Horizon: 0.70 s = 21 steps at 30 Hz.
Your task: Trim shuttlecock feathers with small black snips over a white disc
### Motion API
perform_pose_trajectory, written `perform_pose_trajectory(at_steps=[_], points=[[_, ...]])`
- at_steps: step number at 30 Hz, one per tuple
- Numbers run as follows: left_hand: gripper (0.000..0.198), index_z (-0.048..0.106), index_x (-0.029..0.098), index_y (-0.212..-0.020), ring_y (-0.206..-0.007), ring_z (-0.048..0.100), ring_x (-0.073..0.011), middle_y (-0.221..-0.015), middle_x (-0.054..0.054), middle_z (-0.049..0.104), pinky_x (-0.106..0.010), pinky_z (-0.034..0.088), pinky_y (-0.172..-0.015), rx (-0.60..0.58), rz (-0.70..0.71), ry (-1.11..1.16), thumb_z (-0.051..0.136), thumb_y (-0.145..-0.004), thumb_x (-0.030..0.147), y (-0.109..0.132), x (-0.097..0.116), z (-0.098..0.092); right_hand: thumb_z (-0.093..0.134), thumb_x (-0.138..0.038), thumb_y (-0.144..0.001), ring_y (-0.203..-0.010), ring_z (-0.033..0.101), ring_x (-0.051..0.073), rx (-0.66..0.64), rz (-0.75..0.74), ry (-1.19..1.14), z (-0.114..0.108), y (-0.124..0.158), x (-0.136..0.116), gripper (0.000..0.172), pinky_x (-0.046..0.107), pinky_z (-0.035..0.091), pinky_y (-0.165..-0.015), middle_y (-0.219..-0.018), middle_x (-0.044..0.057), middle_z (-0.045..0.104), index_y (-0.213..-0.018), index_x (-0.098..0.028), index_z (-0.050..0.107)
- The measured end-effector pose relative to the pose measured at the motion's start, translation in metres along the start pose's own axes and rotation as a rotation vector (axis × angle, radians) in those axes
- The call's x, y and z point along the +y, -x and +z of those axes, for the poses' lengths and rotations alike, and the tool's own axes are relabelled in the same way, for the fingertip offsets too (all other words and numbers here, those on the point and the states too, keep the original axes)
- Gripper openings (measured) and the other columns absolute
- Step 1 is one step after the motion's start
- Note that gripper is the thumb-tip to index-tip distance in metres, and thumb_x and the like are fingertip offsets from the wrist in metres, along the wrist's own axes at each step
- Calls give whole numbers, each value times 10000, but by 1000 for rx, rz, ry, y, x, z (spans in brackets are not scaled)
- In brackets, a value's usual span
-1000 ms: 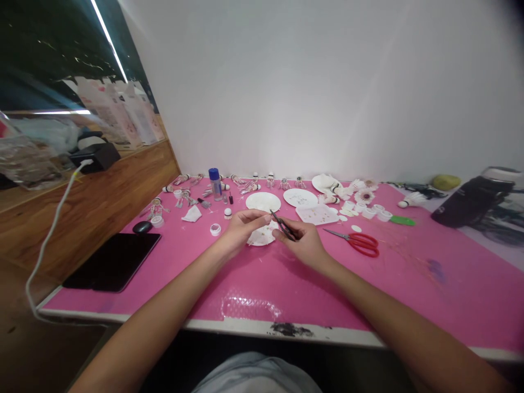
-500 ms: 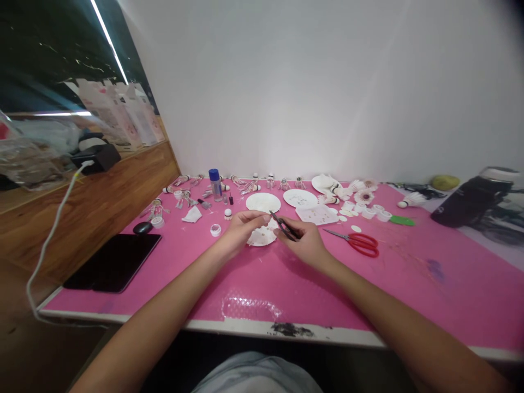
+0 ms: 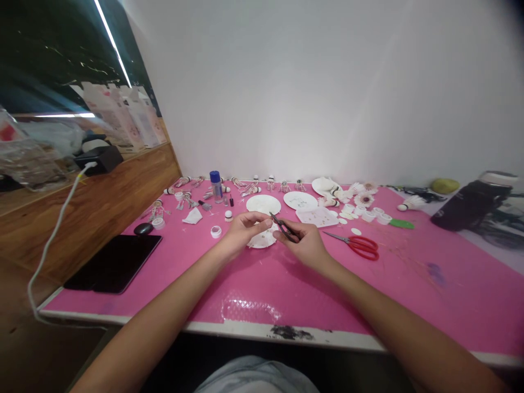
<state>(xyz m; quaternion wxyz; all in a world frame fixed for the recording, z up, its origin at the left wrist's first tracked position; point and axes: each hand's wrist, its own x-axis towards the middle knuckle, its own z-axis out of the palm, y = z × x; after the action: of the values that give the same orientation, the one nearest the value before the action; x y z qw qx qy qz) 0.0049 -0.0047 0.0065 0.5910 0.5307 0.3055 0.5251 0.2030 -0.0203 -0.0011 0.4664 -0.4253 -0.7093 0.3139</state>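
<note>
Barely anything is shifting over the last second: the right hand is still gripping a dark tool, its tip pointing beside the left hand, which is keeping thumb and fingertips pinched, so close work is probably continuing; a white plate is lying beneath, partly hidden, and anything within the pinch is looking too small to identify

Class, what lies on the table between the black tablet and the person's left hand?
In the head view, a small round white pot stands on the pink tabletop between the black tablet and the left hand, nearer the hand.
</note>
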Motion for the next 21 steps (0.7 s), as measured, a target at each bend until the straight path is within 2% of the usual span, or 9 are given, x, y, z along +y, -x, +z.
perform_pose_trajectory(at_steps=[7, 11, 15, 21], points=[[360, 796, 179, -877, -799, 623, -167, -879, -55, 730, -306, 487, -788, -24, -3, 10, 900, -726, 488, 0, -4, -1, 748, -471, -876, -813, 658, 215, -40, 17, -49, 0, 0, 8, 479, 321, 512, -728, -962, 37, 763, -1256, -180, 768], [358, 780, 175, -865, -766, 586, -147, -830, -37, 693, -283, 451, -765, 6, 15, 29, 893, -734, 488, -2, -7, -4, 747, -477, -879, -821, 666, 212, -23, 16, -91, 0, 0, 9, 427, 322, 516, -743, -946, 56, 760, -1163, -158, 764], [345, 762, 170, -850, -715, 533, -123, -760, -9, 637, -259, 400, -711, 27, 15, 34, 876, -756, 482, -6, -10, -8, 732, -515, -885, -765, 651, 190, 24, 56, -130, -1, -2, 6, 400, 307, 508, -708, -893, 63, 736, -1063, -157, 725], [346, 768, 170, -893, -772, 592, -138, -823, -30, 689, -263, 429, -751, 33, 18, 25, 896, -738, 451, -8, -16, -11, 674, -514, -938, -615, 580, 141, 70, 42, -151, -2, -2, 3, 326, 290, 473, -625, -798, 23, 684, -988, -198, 609]])
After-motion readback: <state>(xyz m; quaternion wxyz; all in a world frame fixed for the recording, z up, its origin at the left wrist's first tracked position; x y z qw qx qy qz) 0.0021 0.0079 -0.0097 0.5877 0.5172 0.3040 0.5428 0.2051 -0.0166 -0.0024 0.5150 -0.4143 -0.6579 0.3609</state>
